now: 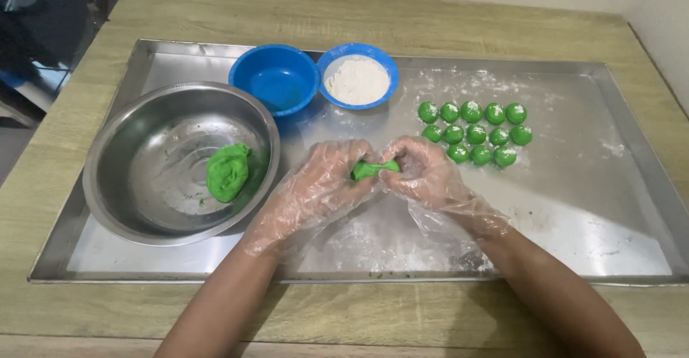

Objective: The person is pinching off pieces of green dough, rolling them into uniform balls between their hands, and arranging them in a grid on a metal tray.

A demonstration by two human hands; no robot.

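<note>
**A:** What is held between the hands?

**B:** A small piece of bright green, soft dough (375,169) is seen, pinched and stretched into a short, uneven strip. It is held just above the floured middle of a large rectangular steel tray (574,214), which is set on a pale wooden table (359,13).

**A:** How are the hands placed?

**B:** Both are covered by loose, clear plastic gloves. The left hand (316,189) is curled, its fingertips closed on the left end of the dough piece. The right hand (430,175) is curled likewise, its fingertips clamped on the right end. The two hands are brought close together, nearly touching, with the dough between them.

**A:** What else is counted on the tray?

**B:** Thirteen small round green dough balls (474,133), dusted with white, are laid in three rows to the right of the hands. One large round steel bowl (115,178) is placed at the left, and one bigger lump of green dough (228,172) is seen inside it. Two round blue plastic bowls are set at the far side: one blue bowl with nothing visible inside (276,78), and one blue bowl filled with white flour (357,80).
</note>
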